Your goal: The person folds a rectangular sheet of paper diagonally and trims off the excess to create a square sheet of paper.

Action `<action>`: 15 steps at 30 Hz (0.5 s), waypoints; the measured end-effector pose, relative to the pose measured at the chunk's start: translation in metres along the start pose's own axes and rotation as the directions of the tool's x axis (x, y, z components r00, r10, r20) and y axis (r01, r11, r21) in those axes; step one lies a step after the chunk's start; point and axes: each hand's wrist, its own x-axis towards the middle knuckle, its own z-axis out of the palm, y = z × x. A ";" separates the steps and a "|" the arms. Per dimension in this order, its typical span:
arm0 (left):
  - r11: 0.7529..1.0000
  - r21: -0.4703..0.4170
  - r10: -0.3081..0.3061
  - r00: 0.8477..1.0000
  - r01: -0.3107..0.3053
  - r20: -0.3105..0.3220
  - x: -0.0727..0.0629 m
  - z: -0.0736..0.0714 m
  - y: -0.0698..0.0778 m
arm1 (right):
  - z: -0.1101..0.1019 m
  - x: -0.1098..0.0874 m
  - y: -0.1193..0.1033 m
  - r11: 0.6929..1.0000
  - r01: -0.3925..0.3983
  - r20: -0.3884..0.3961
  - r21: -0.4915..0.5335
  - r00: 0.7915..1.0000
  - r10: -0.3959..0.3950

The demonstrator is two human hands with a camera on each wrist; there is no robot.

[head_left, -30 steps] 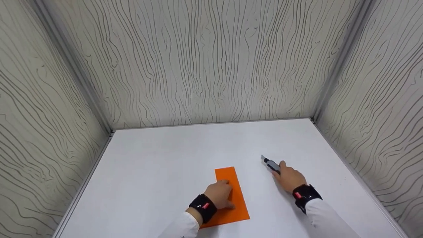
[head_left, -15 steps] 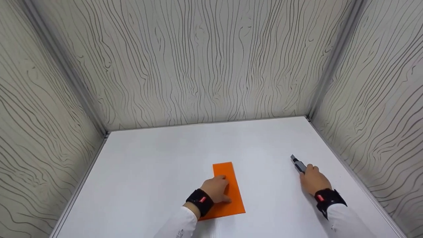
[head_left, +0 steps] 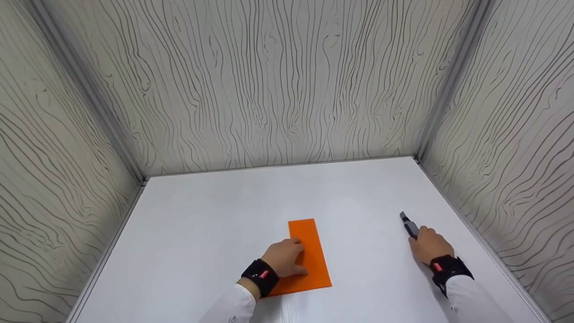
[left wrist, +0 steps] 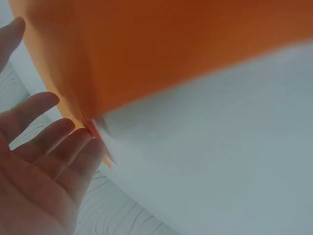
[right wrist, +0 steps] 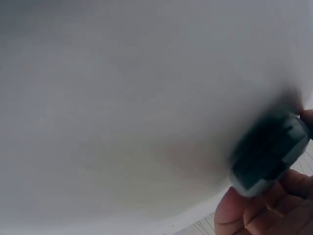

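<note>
An orange sheet of paper lies on the white tabletop, narrower at its far end in the head view. My left hand rests on its left side, the thumb spread toward the near part of the sheet. In the left wrist view, these fingers are loosely extended at the orange sheet's edge. Well to the right, my right hand grips a grey and black utility knife, its blade pointing away from me. The knife's handle is blurred in the right wrist view, with fingers around it.
The white tabletop spreads around the sheet. A back panel and side panels with a wood-grain pattern enclose it, joined by grey metal posts at the corners.
My right hand has carried the utility knife to the right, away from the orange paper. The left hand has shifted slightly left on the sheet. The head view has turned a little.
</note>
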 end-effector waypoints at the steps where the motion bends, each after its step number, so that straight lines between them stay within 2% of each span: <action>1: 1.000 0.001 0.004 1.000 -0.004 0.001 -0.002 -0.001 -0.003 | -0.001 0.001 0.000 1.000 -0.001 0.009 0.001 1.000 0.001; 5: 1.000 0.007 0.015 1.000 -0.015 0.001 -0.010 -0.003 -0.016 | -0.003 0.002 -0.001 1.000 0.012 0.002 -0.026 1.000 -0.012; 9: 1.000 -0.002 0.028 1.000 -0.028 -0.005 -0.020 -0.009 -0.024 | 0.001 -0.001 -0.011 0.996 0.047 -0.089 -0.075 0.995 -0.054; 12: 0.999 -0.032 0.035 0.999 -0.035 -0.007 -0.028 -0.012 -0.029 | 0.006 -0.003 -0.030 0.990 0.101 -0.180 -0.103 0.976 -0.118; 15: 0.997 -0.062 0.041 0.999 -0.042 -0.015 -0.036 -0.013 -0.031 | 0.011 -0.004 -0.058 0.976 0.180 -0.234 -0.122 0.950 -0.205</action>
